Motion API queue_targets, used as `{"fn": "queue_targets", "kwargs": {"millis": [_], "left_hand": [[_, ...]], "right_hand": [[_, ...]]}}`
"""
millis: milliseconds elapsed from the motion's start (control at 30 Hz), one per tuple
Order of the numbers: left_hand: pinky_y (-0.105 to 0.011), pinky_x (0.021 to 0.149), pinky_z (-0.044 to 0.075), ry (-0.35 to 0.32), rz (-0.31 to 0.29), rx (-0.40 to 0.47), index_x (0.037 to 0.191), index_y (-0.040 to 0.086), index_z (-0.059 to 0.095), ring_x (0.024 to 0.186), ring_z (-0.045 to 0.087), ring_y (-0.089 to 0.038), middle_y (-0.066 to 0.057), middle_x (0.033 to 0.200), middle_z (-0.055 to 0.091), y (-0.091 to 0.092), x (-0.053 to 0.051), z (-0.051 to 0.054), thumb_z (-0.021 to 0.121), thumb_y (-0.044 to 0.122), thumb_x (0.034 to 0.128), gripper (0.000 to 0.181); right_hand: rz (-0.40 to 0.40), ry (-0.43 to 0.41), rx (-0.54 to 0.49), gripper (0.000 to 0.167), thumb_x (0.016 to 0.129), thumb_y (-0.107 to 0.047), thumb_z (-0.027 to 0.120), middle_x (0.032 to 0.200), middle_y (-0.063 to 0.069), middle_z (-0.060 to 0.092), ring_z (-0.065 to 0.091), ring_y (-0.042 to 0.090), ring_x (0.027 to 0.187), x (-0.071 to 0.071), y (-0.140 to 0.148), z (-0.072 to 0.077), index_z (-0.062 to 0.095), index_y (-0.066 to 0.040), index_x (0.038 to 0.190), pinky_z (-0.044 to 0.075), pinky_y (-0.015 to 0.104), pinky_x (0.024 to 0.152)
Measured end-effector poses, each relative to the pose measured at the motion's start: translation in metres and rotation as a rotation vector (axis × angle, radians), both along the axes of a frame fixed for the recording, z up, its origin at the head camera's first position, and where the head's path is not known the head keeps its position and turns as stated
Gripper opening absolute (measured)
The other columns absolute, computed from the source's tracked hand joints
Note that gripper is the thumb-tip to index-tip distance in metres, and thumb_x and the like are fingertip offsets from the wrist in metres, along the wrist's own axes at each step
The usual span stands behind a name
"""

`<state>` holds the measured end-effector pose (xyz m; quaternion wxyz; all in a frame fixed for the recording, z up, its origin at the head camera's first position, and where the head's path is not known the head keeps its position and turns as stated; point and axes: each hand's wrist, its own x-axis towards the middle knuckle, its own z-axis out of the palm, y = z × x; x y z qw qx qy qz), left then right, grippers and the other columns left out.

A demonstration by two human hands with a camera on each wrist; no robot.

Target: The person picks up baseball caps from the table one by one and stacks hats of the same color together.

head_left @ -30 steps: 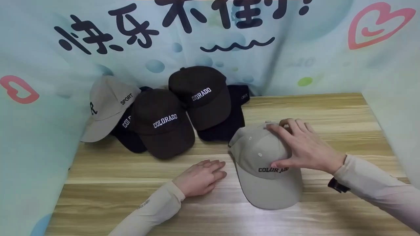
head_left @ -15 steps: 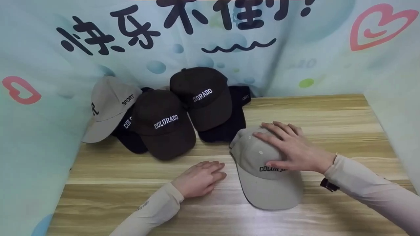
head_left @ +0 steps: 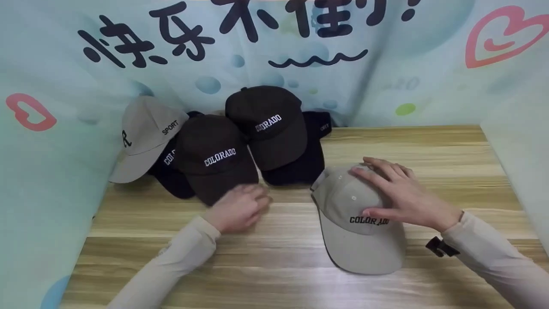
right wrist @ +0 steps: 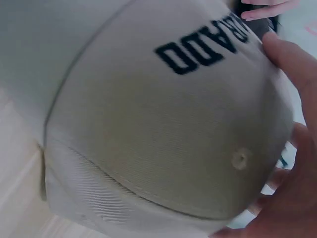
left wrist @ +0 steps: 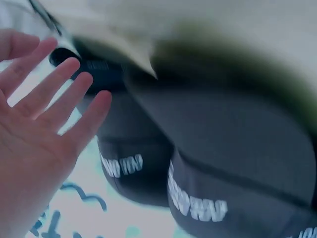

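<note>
I see the left hand (head_left: 238,209) has moved forward over the table (head_left: 291,274), fingers spread, near the front brown cap (head_left: 216,159), lettered COLORADO. The right hand (head_left: 401,195) still grips the grey cap (head_left: 364,251) on the table, thumb against its own COLORADO. The beige cap (head_left: 146,124) reads SPORT.

Left fingers (left wrist: 90,121) straight (right fingers (head_left: 372,178) splayed)

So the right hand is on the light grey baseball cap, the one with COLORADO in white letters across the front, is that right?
Not quite: the COLORADO lettering is dark, not white, as the head view shows. The right hand is indeed on the light grey baseball cap.
</note>
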<state>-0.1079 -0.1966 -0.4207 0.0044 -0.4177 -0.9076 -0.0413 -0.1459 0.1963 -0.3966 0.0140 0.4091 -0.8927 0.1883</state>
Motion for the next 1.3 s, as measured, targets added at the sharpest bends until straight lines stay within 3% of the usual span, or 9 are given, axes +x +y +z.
{"fn": "queue_targets", "kwargs": {"millis": [200,333,467,633,767,933,1067,1200,1300], "left_hand": [[-0.055,0.092,0.044,0.058,0.133,-0.030,0.116,0.004,0.063,0.116,0.053,-0.037,-0.018,0.123,0.059,-0.030,-0.031,0.032,0.066,0.010,0.0864,0.030],[-0.058,0.095,0.040,0.035,0.254,-0.051,0.119,0.001,0.062,0.117,0.050,-0.039,-0.020,0.123,0.057,-0.053,-0.052,0.049,0.064,0.009,0.0875,0.032],[-0.059,0.096,0.037,0.016,0.358,-0.071,0.118,-0.002,0.061,0.117,0.048,-0.042,-0.023,0.124,0.055,-0.076,-0.077,0.059,0.062,0.007,0.0882,0.031],[-0.061,0.092,0.038,0.062,0.450,-0.105,0.118,-0.004,0.058,0.116,0.046,-0.045,-0.026,0.122,0.053,-0.100,-0.099,0.066,0.062,-0.002,0.0844,0.034],[-0.064,0.094,0.034,0.071,0.539,-0.145,0.124,-0.004,0.050,0.120,0.042,-0.047,-0.028,0.128,0.047,-0.121,-0.108,0.073,0.064,-0.006,0.0815,0.045],[-0.068,0.102,0.020,0.018,0.710,-0.150,0.144,-0.004,0.029,0.133,0.026,-0.048,-0.029,0.145,0.030,-0.152,-0.112,0.080,0.047,-0.010,0.0910,0.057],[-0.071,0.104,0.008,-0.014,0.806,-0.159,0.149,-0.004,0.020,0.137,0.016,-0.048,-0.029,0.150,0.022,-0.173,-0.111,0.081,0.035,-0.017,0.0930,0.059],[-0.072,0.102,0.007,0.013,0.813,-0.134,0.141,-0.003,0.031,0.134,0.018,-0.049,-0.029,0.142,0.029,-0.184,-0.108,0.079,0.033,-0.021,0.0923,0.052],[-0.072,0.102,0.011,0.080,0.793,-0.134,0.123,-0.004,0.038,0.130,0.020,-0.050,-0.030,0.130,0.033,-0.189,-0.106,0.081,0.039,-0.021,0.0909,0.037]], "right_hand": [[-0.030,0.021,-0.128,0.085,0.074,-0.035,0.084,0.148,0.016,0.033,0.033,0.042,0.130,0.018,0.021,0.001,0.042,-0.016,0.146,0.029,0.064,0.096],[-0.062,0.058,-0.157,0.071,0.073,-0.030,0.085,0.137,0.015,0.042,0.042,0.033,0.122,0.034,0.036,-0.005,0.052,-0.009,0.133,0.034,0.048,0.100],[-0.052,0.129,-0.188,0.054,0.076,-0.031,0.081,0.122,0.015,0.050,0.050,0.028,0.109,0.045,0.045,-0.014,0.059,-0.004,0.117,0.031,0.024,0.101],[-0.021,0.167,-0.138,0.042,0.071,-0.025,0.082,0.107,0.005,0.061,0.059,0.022,0.096,0.058,0.051,-0.029,0.064,-0.006,0.104,0.044,0.025,0.090],[0.018,0.144,-0.100,0.044,0.065,-0.020,0.085,0.104,0.004,0.065,0.062,0.021,0.094,0.066,0.052,-0.045,0.067,-0.006,0.103,0.051,0.034,0.080],[0.011,0.050,-0.079,0.050,0.068,-0.021,0.087,0.112,0.004,0.063,0.063,0.022,0.098,0.076,0.053,-0.056,0.066,-0.005,0.111,0.051,0.037,0.081],[-0.018,0.012,-0.056,0.051,0.071,-0.024,0.086,0.118,0.006,0.060,0.061,0.025,0.102,0.082,0.053,-0.059,0.066,-0.005,0.114,0.052,0.044,0.081],[-0.032,-0.003,-0.040,0.053,0.070,-0.026,0.085,0.120,0.009,0.058,0.060,0.028,0.102,0.086,0.052,-0.060,0.065,-0.004,0.115,0.052,0.046,0.081],[-0.050,-0.016,-0.036,0.056,0.070,-0.027,0.085,0.121,0.010,0.057,0.060,0.029,0.103,0.087,0.051,-0.061,0.064,-0.004,0.116,0.052,0.047,0.080]]}}
